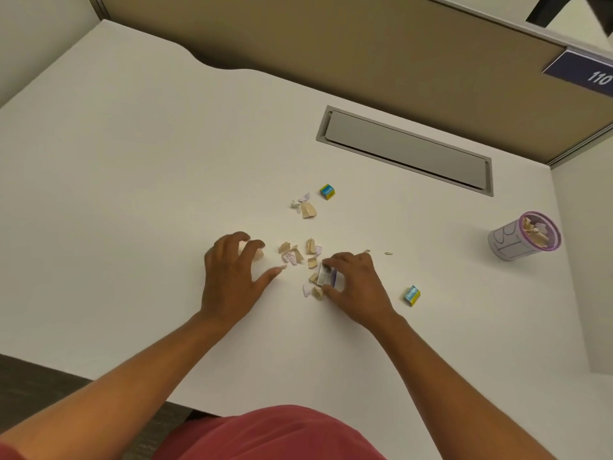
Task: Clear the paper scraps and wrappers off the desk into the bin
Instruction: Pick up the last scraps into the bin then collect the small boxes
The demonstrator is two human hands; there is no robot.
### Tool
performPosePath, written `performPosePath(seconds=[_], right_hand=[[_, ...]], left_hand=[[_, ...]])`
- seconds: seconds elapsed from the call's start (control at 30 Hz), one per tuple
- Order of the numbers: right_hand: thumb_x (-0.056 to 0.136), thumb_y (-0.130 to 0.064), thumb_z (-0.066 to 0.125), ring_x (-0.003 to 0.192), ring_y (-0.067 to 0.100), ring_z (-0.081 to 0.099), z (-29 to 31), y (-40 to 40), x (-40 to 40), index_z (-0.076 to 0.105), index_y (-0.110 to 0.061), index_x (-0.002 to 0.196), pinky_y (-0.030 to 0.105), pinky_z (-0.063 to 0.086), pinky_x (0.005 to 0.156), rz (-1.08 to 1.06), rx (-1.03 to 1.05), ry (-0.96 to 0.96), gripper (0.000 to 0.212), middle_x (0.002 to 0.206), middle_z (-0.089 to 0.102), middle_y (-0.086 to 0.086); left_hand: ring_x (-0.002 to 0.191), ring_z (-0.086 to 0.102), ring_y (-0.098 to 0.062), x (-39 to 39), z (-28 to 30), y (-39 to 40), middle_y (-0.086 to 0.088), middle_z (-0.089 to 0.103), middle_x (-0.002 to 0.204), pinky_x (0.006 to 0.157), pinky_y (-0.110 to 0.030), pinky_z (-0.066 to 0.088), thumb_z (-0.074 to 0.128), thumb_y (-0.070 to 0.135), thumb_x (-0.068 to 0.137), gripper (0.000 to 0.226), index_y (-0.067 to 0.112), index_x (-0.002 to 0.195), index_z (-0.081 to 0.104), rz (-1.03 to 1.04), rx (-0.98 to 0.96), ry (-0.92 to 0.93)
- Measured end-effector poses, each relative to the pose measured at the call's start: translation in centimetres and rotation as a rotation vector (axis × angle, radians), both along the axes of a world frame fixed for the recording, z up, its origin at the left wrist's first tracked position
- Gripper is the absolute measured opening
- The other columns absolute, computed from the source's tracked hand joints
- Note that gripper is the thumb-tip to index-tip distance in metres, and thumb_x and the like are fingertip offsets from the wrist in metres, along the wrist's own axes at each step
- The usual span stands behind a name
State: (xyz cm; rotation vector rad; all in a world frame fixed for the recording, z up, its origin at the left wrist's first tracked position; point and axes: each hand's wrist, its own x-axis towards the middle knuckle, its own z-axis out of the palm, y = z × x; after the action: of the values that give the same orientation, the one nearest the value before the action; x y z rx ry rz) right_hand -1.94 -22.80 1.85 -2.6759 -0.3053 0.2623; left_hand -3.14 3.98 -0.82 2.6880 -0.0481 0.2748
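Scraps [300,255]: small, torn, beige and lilac. Right hand [356,283] pinches a wrapper [326,277]. Left hand [232,273] arched, empty.

Torn beige scraps [300,255] litter the desk [132,161] (bin [522,240] part-filled, upright).

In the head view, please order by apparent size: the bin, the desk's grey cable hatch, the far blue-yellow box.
1. grey cable hatch
2. bin
3. far blue-yellow box
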Motion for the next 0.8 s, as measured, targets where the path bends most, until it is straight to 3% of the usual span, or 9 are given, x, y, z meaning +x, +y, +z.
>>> performPosePath(seconds=[0.03, 0.1, 0.17, 0.3, 0.53, 0.67, 0.8], right_hand=[[0.082, -0.038, 0.073, 0.110, 0.020, 0.049, 0.1, 0.1, -0.2, 0.066, -0.027, 0.127, 0.032, 0.049, 0.091, -0.005, -0.015, -0.026, 0.046, 0.125, 0.063, -0.012], [0.082, -0.039, 0.072, 0.105, 0.021, 0.053, 0.2, 0.0, -0.9, 0.068, -0.023, 0.122, 0.034, 0.050, 0.088, -0.016, -0.048, -0.094, 0.044, 0.119, 0.066, -0.008], [0.081, -0.040, 0.071, 0.102, 0.022, 0.056, 0.0, -0.4, -2.1, 0.069, -0.021, 0.118, 0.035, 0.050, 0.085, -0.034, -0.067, -0.180, 0.041, 0.116, 0.067, -0.006], [0.081, -0.041, 0.070, 0.104, 0.019, 0.056, -0.3, -1.6, -5.8, 0.068, -0.024, 0.116, 0.034, 0.048, 0.085, -0.105, -0.094, -0.277, 0.039, 0.118, 0.065, -0.008], [0.080, -0.038, 0.071, 0.106, 0.014, 0.054, -1.6, -2.7, -12.2, 0.060, -0.027, 0.123, 0.029, 0.050, 0.086, -0.221, -0.090, -0.129, 0.045, 0.123, 0.056, -0.010], [0.082, -0.037, 0.070, 0.107, 0.013, 0.053, -1.1, -2.2, -12.1, 0.060, -0.024, 0.125, 0.030, 0.053, 0.087, -0.235, -0.039, -0.110, 0.046, 0.126, 0.055, -0.008], [0.087, -0.035, 0.069, 0.122, 0.018, 0.052, 0.0, -2.7, -9.5, 0.059, -0.017, 0.130, 0.031, 0.047, 0.102, -0.284, 0.041, -0.171, 0.048, 0.135, 0.054, 0.000]], left_hand=[[0.146, 0.037, -0.033, -0.8, -0.8, 0.4, -0.005, 0.045, 0.151, 0.120, -0.051, 0.025, 0.053, 0.075, 0.090, 0.070, 0.027, 0.141, 0.052, -0.012, 0.078, 0.008], [0.161, 0.005, -0.038, -2.3, -2.4, 0.7, -0.010, 0.012, 0.173, 0.127, -0.060, 0.001, 0.038, 0.083, 0.090, 0.093, 0.027, 0.163, 0.023, -0.051, 0.175, 0.103], [0.161, -0.005, -0.039, -3.2, -3.5, 0.4, -0.010, -0.003, 0.175, 0.125, -0.067, 0.003, 0.029, 0.089, 0.088, 0.100, 0.029, 0.166, 0.010, -0.108, 0.232, 0.173], [0.160, -0.004, -0.042, -2.9, -3.8, -1.0, -0.014, 0.000, 0.174, 0.124, -0.070, 0.004, 0.029, 0.092, 0.085, 0.104, 0.029, 0.165, 0.015, -0.168, 0.267, 0.199], [0.159, -0.009, -0.043, 0.0, -2.8, -7.0, -0.028, -0.005, 0.171, 0.127, -0.062, 0.003, 0.021, 0.089, 0.087, 0.112, 0.011, 0.165, 0.006, -0.228, 0.206, 0.255], [0.159, -0.010, -0.042, 2.5, -2.3, -10.4, -0.028, -0.006, 0.171, 0.128, -0.058, -0.002, 0.018, 0.085, 0.090, 0.111, 0.006, 0.164, 0.000, -0.259, 0.198, 0.282], [0.159, -0.009, -0.042, 4.0, -1.7, -11.3, -0.027, -0.004, 0.171, 0.128, -0.058, -0.004, 0.017, 0.086, 0.089, 0.111, 0.006, 0.165, 0.003, -0.270, 0.187, 0.300]])
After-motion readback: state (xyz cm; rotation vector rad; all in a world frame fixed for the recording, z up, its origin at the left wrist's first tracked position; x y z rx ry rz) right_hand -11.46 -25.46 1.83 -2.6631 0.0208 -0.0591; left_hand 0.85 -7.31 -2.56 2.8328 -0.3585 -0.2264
